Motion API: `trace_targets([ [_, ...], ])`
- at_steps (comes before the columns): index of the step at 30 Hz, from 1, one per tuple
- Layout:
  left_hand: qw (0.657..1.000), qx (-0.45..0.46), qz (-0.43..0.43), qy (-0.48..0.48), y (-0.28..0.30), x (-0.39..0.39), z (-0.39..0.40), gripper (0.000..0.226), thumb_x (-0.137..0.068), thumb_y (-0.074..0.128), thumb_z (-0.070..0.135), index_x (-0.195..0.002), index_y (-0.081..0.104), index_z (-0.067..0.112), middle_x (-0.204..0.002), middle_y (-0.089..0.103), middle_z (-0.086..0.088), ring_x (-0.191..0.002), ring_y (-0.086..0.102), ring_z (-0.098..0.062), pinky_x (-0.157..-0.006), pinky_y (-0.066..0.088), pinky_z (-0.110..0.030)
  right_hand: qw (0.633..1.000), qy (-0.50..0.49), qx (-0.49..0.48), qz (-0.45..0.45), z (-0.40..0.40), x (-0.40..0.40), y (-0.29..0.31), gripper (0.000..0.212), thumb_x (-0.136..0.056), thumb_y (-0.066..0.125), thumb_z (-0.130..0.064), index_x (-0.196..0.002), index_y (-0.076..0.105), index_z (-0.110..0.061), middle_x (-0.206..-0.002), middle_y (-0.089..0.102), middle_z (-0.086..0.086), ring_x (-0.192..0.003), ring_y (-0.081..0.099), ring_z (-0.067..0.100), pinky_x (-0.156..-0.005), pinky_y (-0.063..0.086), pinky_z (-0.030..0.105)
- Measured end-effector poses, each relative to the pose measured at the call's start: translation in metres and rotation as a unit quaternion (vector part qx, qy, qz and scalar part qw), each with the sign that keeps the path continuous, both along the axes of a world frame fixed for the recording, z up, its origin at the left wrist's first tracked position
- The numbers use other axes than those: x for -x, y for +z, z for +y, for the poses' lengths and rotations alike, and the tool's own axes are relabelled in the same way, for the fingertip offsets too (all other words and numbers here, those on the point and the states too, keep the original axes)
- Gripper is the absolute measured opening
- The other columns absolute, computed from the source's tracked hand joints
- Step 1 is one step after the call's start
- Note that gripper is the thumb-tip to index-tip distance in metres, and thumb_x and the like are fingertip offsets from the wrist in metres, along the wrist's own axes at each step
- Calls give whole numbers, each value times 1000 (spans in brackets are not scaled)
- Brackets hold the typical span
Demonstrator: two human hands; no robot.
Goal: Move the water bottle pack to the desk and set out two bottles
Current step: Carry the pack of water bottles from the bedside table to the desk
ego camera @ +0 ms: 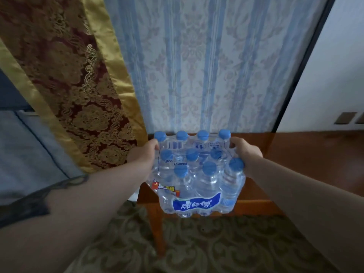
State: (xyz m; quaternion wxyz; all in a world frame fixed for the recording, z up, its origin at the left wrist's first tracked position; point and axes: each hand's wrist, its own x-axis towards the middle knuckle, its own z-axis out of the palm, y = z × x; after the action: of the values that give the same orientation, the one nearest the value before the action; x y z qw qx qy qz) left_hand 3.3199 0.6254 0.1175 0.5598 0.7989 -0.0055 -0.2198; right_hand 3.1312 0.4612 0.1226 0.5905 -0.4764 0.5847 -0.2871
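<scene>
Water bottle pack (199, 174), a shrink-wrapped bundle of clear bottles with blue caps, was held in the air between both hands, above a patterned carpet (197, 245) and in front of a low wooden ledge (307, 154) along the wall. The left hand (144, 154) gripped its left side, fingers curled tight on the plastic wrap near the far corner. The right hand (246, 152) clamped the right side likewise. A gold and red curtain (65, 79) hung to the left, beside striped wallpaper (206, 66).
</scene>
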Motion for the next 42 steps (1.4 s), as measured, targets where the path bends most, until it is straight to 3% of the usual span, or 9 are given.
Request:
trace_targets([
  [8,998,-43,-35,-31,-22,-80,-93,37,-63,63,39,-79,66,6,-81,64,-13,-61,56,-25,-47,34,-29,999,-10,4,47,-76,-65,-26,30,-61,68,-35,-73,66,-7,-81,68,13,-76,68,31,-67,55,36],
  [12,999,-47,-9,-19,-31,-102,-132,29,-65,65,36,-72,63,8,-72,61,-10,-56,54,-24,-45,34,-28,998,3,4,59,-123,-91,-36,29,-61,67,-34,-70,65,-7,-78,67,13,-73,66,30,-66,53,37],
  [19,995,-97,12,22,-54,-135,-182,44,-66,65,40,-88,68,3,-89,67,-14,-64,58,-26,-47,35,-29,996,43,-12,81,-184,-135,-61,29,-65,67,-37,-67,66,-8,-69,65,10,-61,61,25,-55,48,31],
  [24,993,-97,36,50,-67,-150,-195,47,-59,67,41,-86,69,3,-84,68,-13,-71,65,-29,-60,51,-34,993,65,-40,92,-200,-153,-81,30,-69,68,-38,-70,65,-8,-72,64,11,-64,61,26,-60,51,33],
  [27,995,-92,32,26,-79,-155,-193,45,-58,62,48,-75,69,8,-80,68,-11,-73,65,-29,-68,51,-37,992,65,-58,90,-202,-153,-90,36,-67,68,-40,-79,67,-6,-82,67,14,-78,68,32,-73,57,41],
  [31,999,-49,10,6,-94,-152,-189,36,-70,58,45,-55,56,12,-65,61,-9,-63,57,-25,-62,41,-33,991,102,-64,63,-205,-153,-97,33,-69,67,-39,-81,68,-8,-94,68,16,-89,67,36,-85,56,50],
  [34,996,-62,-67,-14,-105,-140,-192,43,-90,48,35,-54,53,12,-57,57,-3,-59,55,-24,-51,36,-31,992,95,-76,34,-204,-154,-97,30,-69,67,-36,-82,66,-8,-100,66,16,-93,65,38,-83,54,49],
  [37,996,-24,-86,7,-107,-132,-194,51,-94,44,35,-51,54,10,-51,57,-1,-51,53,-16,-48,33,-29,992,99,-74,37,-202,-154,-96,36,-65,67,-40,-82,67,-8,-100,67,16,-90,66,36,-84,54,49],
  [42,997,-63,-22,-49,-101,-146,-184,54,-87,47,52,-63,64,6,-64,65,-8,-62,61,-22,-58,44,-34,970,178,6,167,-207,-151,-86,45,-76,58,-53,-79,65,-9,-84,66,12,-79,64,29,-86,54,47],
])
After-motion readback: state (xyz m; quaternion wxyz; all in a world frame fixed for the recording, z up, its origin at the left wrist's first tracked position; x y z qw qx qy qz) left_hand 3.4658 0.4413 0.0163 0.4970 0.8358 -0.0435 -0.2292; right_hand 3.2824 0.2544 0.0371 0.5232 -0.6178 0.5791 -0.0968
